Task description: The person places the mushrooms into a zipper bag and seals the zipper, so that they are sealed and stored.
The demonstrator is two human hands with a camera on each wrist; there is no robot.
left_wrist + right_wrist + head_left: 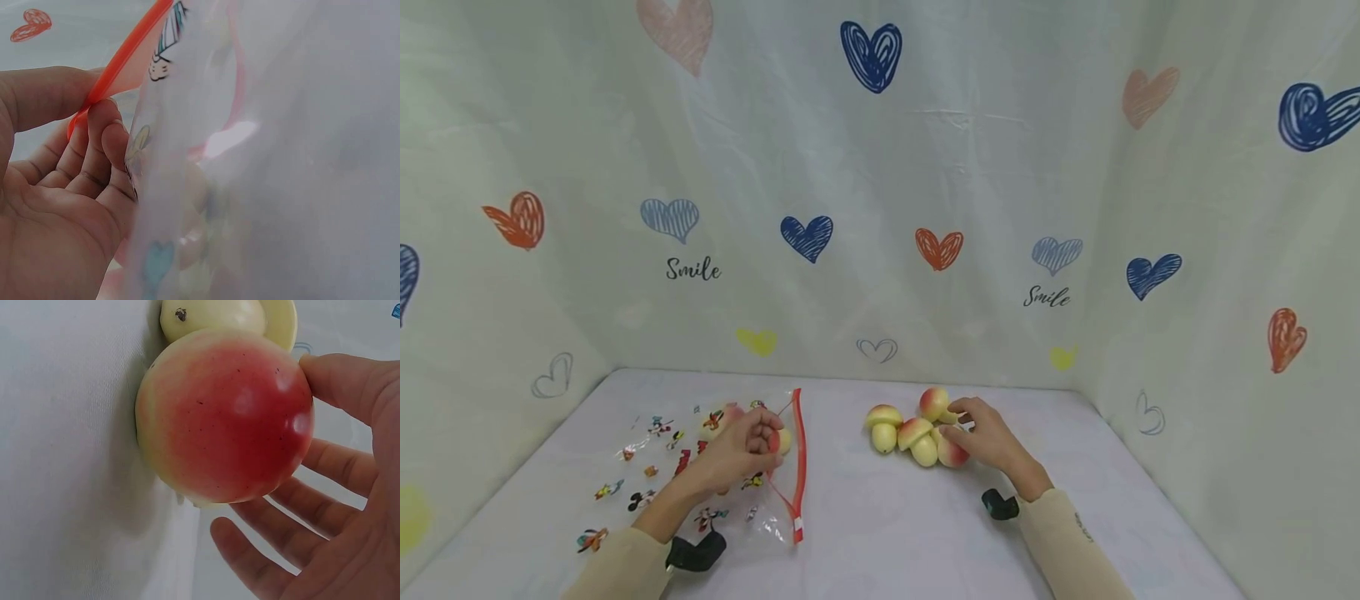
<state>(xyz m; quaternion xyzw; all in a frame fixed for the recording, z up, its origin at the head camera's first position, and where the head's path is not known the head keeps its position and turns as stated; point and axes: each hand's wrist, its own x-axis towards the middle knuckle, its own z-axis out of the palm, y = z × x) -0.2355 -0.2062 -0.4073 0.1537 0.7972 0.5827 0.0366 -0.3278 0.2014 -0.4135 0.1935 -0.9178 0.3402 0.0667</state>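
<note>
My left hand pinches the red zip edge of a clear plastic zip bag between thumb and fingers, lifting one side of its mouth. Inside the bag, a red-and-yellow toy mushroom shows beside the fingers; another pale one lies behind the hand. Over a cluster of toy mushrooms on the right, my right hand spreads its fingers. A red-capped mushroom is closest to it, the thumb right at the cap's edge and the other fingers extending behind, partly hidden.
Several yellow mushrooms with reddish caps lie together, one at the left and one at the back. Cartoon figures are printed on the bag. The white table meets a heart-patterned curtain at its back edge.
</note>
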